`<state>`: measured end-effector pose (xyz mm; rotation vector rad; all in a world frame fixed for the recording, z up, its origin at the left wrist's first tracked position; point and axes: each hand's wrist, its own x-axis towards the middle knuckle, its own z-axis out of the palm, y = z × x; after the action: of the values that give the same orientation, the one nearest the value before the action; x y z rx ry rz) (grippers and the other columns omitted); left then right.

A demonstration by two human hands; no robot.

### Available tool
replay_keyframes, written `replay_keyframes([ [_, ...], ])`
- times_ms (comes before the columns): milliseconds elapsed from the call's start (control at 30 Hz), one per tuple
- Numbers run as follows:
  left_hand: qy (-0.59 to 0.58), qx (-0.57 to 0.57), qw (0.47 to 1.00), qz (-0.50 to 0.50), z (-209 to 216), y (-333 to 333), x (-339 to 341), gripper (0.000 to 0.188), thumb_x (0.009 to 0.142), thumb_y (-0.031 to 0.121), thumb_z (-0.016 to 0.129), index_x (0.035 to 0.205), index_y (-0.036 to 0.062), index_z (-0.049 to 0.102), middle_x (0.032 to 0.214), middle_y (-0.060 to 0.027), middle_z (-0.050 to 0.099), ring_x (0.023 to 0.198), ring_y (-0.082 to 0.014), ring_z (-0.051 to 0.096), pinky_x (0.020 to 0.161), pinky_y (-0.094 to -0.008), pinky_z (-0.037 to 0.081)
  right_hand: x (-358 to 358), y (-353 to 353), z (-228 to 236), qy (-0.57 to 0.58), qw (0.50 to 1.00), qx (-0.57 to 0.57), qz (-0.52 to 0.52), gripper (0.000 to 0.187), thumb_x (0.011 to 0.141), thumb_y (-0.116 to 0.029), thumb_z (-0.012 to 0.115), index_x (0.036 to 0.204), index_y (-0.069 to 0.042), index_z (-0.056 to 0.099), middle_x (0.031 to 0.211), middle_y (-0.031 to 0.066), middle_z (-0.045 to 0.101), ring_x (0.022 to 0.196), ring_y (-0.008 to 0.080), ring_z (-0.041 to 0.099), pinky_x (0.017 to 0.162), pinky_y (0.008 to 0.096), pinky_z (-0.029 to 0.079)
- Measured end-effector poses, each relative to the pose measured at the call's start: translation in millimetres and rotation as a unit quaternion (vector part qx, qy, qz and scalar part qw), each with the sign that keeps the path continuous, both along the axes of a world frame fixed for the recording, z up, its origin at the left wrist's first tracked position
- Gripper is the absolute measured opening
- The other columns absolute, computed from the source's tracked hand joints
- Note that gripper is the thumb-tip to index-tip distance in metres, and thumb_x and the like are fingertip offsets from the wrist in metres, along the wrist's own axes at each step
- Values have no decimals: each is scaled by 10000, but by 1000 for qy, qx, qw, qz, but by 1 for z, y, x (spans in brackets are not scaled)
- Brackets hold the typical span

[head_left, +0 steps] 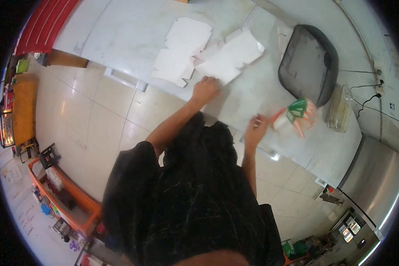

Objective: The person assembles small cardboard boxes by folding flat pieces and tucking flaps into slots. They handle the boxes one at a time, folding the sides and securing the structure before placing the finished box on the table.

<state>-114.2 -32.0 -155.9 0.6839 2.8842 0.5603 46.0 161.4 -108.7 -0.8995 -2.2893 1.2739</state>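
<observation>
Two unfolded white cardboard boxes lie flat on the pale table. My left hand (206, 90) is closed at the near edge of the right-hand cardboard box (230, 55), fingers curled against it. The other cardboard box (181, 51), with notched flaps, sits just to its left. By the table's front edge, my right hand (256, 128) is closed with fingertips pinched together; what is between them is too small to make out. Right beside those fingers stands a crumpled clear plastic bag (299, 114) with green and orange print.
A dark-rimmed grey tray (310, 62) rests toward the back right of the table (128, 35). Near it is a clear-wrapped yellowish pack (340, 108). Black cords (365, 102) run to a wall socket. An orange crate (66, 199) stands on the floor at left.
</observation>
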Motion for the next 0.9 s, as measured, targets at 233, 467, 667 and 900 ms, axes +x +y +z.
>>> replay_keyframes([
  [233, -19, 35, 998, 48, 2, -3, -6, 212, 857, 270, 643, 1029, 155, 690, 941, -58, 686, 847, -267, 676, 679, -429, 556, -27, -40, 1, -16, 996, -44, 72, 216, 908, -98, 618, 1100, -3, 591, 1006, 96, 612, 784, 162, 630, 623, 278, 505],
  [467, -123, 277, 931, 201, 48, -10, -13, 202, 814, 319, 731, 883, 132, 759, 751, -81, 703, 695, -239, 675, 609, -362, 509, -39, -50, 11, -76, 968, -229, 76, 235, 957, -188, 596, 1086, 8, 586, 964, 96, 630, 779, 177, 659, 598, 288, 533],
  [667, -5, 374, 895, 243, 79, -20, -7, 202, 784, 289, 777, 832, 94, 754, 749, -56, 701, 677, -206, 656, 596, -330, 499, -83, -53, 32, -42, 928, -355, 108, 328, 1010, -298, 502, 1126, 2, 565, 996, 111, 632, 837, 204, 662, 678, 313, 534],
  [900, 231, 313, 917, 90, 93, -7, 32, 150, 696, 186, 812, 799, 144, 711, 811, 35, 709, 697, -147, 644, 571, -271, 505, -123, -57, 75, 56, 864, -475, 158, 378, 1025, -286, 447, 1223, 33, 487, 1070, 132, 607, 951, 229, 631, 774, 351, 532],
])
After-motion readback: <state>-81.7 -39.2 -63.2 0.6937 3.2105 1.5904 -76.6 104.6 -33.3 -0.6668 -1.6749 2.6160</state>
